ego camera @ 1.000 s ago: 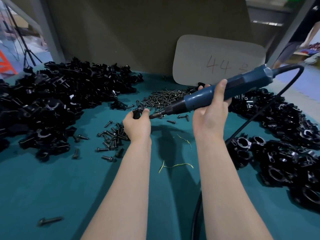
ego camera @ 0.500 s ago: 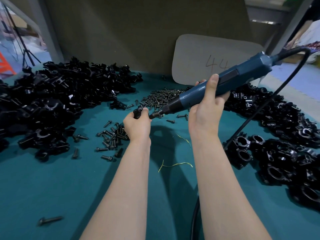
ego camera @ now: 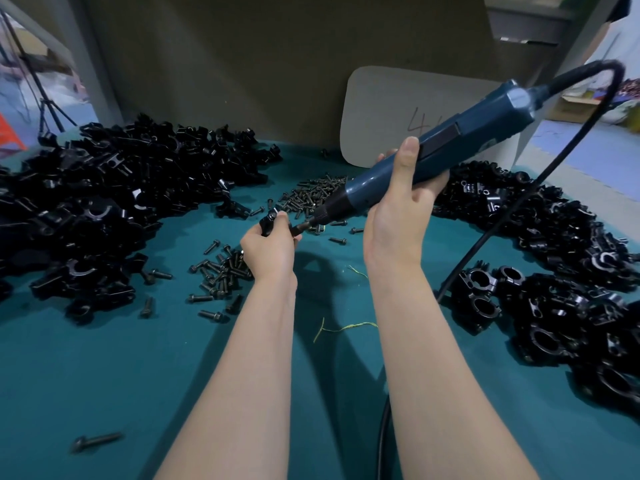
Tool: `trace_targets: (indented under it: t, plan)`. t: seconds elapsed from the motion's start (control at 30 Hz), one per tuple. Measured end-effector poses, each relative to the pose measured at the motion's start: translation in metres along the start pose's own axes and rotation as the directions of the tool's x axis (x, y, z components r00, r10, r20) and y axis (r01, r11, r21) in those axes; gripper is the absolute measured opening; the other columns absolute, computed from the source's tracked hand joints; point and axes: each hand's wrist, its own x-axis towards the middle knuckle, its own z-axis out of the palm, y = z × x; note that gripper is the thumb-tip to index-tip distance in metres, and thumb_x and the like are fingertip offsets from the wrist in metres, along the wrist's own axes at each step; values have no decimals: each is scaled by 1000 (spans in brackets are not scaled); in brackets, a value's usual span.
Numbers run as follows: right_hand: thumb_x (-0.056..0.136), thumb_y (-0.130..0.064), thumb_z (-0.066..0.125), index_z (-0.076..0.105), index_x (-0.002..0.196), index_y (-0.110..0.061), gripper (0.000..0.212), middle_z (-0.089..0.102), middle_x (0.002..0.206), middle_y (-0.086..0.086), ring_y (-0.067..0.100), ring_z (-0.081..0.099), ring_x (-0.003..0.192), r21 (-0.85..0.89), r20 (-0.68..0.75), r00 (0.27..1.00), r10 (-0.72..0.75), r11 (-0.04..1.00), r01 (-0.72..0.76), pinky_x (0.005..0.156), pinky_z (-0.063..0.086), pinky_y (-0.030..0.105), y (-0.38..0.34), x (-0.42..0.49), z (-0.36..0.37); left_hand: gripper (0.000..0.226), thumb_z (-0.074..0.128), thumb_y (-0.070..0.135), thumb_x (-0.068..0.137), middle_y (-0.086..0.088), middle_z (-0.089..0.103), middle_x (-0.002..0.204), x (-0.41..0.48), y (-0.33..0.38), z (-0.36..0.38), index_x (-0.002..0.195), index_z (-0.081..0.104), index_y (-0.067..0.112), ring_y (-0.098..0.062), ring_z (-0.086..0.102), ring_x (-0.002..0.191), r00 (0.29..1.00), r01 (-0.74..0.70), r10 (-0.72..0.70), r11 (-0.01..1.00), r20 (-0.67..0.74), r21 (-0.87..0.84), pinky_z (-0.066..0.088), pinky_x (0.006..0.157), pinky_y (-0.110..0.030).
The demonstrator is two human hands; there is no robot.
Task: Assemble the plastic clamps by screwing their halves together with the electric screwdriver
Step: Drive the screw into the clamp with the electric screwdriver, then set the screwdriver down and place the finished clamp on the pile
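Note:
My left hand (ego camera: pixel 270 249) grips a small black plastic clamp (ego camera: pixel 269 220) above the teal table, mostly hidden by my fingers. My right hand (ego camera: pixel 398 216) is wrapped around the blue electric screwdriver (ego camera: pixel 433 157), which slants down to the left. Its bit tip (ego camera: pixel 300 228) meets the clamp at my left fingertips. Loose black clamp halves (ego camera: pixel 104 202) lie heaped on the left. Assembled clamps (ego camera: pixel 554 289) are piled on the right. Dark screws (ego camera: pixel 315 195) lie in a heap behind my hands, with more screws (ego camera: pixel 218 275) scattered at the left.
The screwdriver's black cable (ego camera: pixel 485 237) loops from the tool's rear down across the teal table (ego camera: pixel 104 375) toward me. A grey card marked with numbers (ego camera: pixel 398 109) leans on the back wall. A single screw (ego camera: pixel 95 441) lies near left. Yellow thread scraps (ego camera: pixel 343 329) lie between my arms.
The screwdriver's rear has tipped higher and the tool slid a little left, its tip staying at the clamp. My left hand has shifted slightly left.

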Motion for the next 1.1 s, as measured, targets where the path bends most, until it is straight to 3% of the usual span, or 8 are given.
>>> trace_targets:
  t: [0.2,0.4,0.5,0.63,0.77,0.87,0.97,1.1]
  plan:
    - [93,-33,54,26,141,-18,57,52,121,8,32,52,120,-44,14,1000,-20,999,20,104,44,38,2,-3,3,21,62,19,93,-6,61,87,-1,2,0,75,55,10,-15,62,61,1000,12,-12,1000,-12,-11,56,66,-22]
    - [96,-31,52,27,133,-27,45,53,120,7,27,54,114,-42,2,1000,-5,999,5,104,44,38,3,-5,3,18,62,22,94,-6,62,89,-1,0,0,87,59,6,-12,63,59,1000,-5,5,999,-11,35,57,86,-36]
    - [97,-30,52,28,134,-26,45,59,107,-1,21,57,105,-25,-3,1000,-6,1000,5,103,44,38,4,-6,2,18,62,24,94,-5,63,91,0,-1,0,91,59,7,-12,64,61,1000,-27,28,998,-2,62,56,88,-39]
    - [92,-34,54,29,136,-23,52,54,114,6,24,57,108,-20,48,999,-15,1000,16,103,44,39,0,-6,4,28,60,29,94,-7,65,106,-1,-2,0,110,61,6,-10,65,60,999,-51,51,996,10,79,57,85,-36]
    - [90,-34,52,29,135,-24,52,55,101,-3,11,59,92,47,105,994,-4,999,-1,93,46,27,-4,-5,1,18,60,26,94,1,63,84,0,2,-2,80,54,16,-13,67,62,993,-119,116,986,34,119,58,83,-39]
    - [98,-29,47,24,142,-20,51,56,97,-4,10,59,90,72,120,993,5,997,-14,90,47,25,-5,-4,-4,21,61,25,94,2,61,83,-1,5,-2,76,50,21,-16,67,64,990,-132,125,980,57,147,57,85,-42]
    - [100,-25,44,29,137,-20,39,55,94,-2,11,58,88,122,133,990,39,991,-55,82,49,21,-9,-3,-7,22,60,25,94,3,62,78,-2,5,-2,75,49,23,-18,68,66,991,-128,116,972,71,198,57,85,-43]
    - [100,-25,43,36,134,-17,36,56,92,1,14,58,86,222,167,979,119,963,-155,80,50,24,-16,0,-11,18,61,30,90,7,64,50,4,7,-8,75,55,24,-20,72,68,985,-158,121,912,121,378,59,80,-43]
